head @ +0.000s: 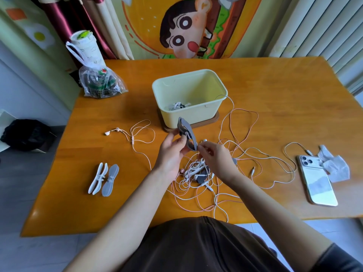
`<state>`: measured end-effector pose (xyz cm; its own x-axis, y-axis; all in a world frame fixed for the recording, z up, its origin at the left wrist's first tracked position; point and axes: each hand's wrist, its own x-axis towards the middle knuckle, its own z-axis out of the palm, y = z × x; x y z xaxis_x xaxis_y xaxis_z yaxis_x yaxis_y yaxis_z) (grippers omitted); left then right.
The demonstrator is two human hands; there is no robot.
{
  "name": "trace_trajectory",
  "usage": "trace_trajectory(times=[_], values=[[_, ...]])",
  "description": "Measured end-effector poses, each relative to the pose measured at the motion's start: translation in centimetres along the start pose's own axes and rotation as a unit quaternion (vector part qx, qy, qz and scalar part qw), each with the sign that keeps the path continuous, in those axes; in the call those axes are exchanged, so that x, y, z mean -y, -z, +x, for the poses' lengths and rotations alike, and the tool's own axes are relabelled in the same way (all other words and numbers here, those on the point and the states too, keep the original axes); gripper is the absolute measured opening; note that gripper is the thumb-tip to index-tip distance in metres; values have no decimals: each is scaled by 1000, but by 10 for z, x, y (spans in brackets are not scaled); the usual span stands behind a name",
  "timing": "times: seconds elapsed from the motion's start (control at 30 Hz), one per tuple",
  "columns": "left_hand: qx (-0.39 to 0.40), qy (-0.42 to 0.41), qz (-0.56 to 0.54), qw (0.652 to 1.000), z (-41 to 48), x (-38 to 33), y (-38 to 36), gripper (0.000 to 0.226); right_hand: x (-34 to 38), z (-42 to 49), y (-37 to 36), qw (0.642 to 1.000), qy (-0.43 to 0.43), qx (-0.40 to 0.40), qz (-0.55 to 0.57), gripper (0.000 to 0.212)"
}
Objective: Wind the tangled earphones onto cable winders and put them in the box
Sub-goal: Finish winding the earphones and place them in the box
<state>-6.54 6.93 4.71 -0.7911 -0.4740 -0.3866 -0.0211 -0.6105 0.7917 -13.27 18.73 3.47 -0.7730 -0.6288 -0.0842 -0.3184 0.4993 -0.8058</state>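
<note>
Box (200,114): pale yellow, open; one stored set (177,106) lies inside.
Left hand (172,152): just before the box, fingers grasp the grey winder (187,134), steadying it.
Right hand (216,158): fingertips pinch a cable (198,153) at the winder's lower end, probably feeding it.
Earphones (198,173): tangled heap nearer than the box, beneath both hands.
Spare winders (110,177): left of the box, in reach.
Writing: bag (98,83) left of the box; print unreadable.

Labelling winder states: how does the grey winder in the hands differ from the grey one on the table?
The held grey winder is off the table, gripped by the left hand and pinched by the right hand; the spare grey winder lies untouched on the table. The held one is bent; the spare lies flat. Both are grey.
</note>
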Motion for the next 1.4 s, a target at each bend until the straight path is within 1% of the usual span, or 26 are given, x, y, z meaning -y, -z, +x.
trace_trajectory(times=[0.13, 0.3, 0.37, 0.47, 0.57, 0.7, 0.77, 0.8, 0.87, 0.93, 1.0, 1.07, 1.17, 1.27, 1.4], values=[[-41, 13, -37, 998, 1, -1, -1, 24, 1, -3, -1, 999, 13, 32, -25, 22], [-72, 24, -41, 996, 2, 2, 1, 25, 5, -4, 0, 997, 13, 57, -52, 25], [-62, 36, -60, 996, 2, 0, 2, 27, 7, -2, 3, 997, -1, 68, -36, 25], [-25, 43, -72, 996, 0, -4, 2, 27, 10, -1, 9, 996, -25, 84, -14, 28], [-12, 32, -47, 998, -1, -4, 1, 26, 15, -2, 14, 995, -29, 93, -11, 31], [-35, 34, -21, 999, -2, 2, 0, 22, 21, -4, 15, 992, -31, 125, -5, 30], [-56, 22, 24, 998, -3, 6, -1, 18, 23, -6, 14, 990, -29, 138, 4, 30], [-66, 1, 67, 996, -3, 8, -2, 17, 24, -7, 15, 990, -25, 141, 2, 31], [-82, -68, 184, 977, -2, 10, 0, 16, 25, -9, 15, 989, -13, 144, -4, 34], [-88, -136, 301, 940, -1, 9, 3, 17, 24, -10, 15, 989, 7, 145, -21, 33], [-79, -168, 387, 903, 2, 10, 10, 22, 22, -10, 17, 988, 26, 146, -46, 28], [-62, -180, 456, 869, 5, 12, 14, 23, 21, -8, 20, 985, 40, 147, -77, 25], [-39, -194, 525, 828, 7, 14, 15, 23, 20, -5, 27, 980, 48, 141, -134, 26], [-32, -210, 552, 806, 5, 11, 13, 22, 21, -3, 35, 978, 48, 130, -155, 25], [-19, -244, 626, 740, 5, 7, 13, 22, 22, 3, 42, 985, 53, 95, -138, 22]])
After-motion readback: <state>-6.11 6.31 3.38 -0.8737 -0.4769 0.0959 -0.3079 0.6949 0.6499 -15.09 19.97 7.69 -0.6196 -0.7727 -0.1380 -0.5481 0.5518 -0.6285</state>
